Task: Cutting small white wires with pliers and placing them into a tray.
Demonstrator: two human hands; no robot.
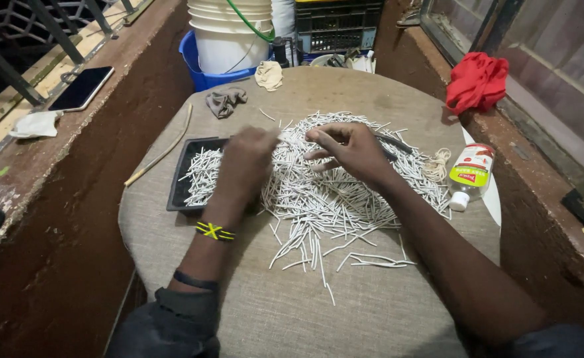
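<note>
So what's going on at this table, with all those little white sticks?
A person sits at a round cloth-covered table heaped with thin white sticks. The left hand, blurred, hovers over the pile next to a black tray that already holds some sticks. The right hand is over the middle of the pile, fingers pinched as if on a stick, though I cannot tell for sure. A small plastic bottle lies at the table's right edge, and a phone rests on the ledge to the left.
</note>
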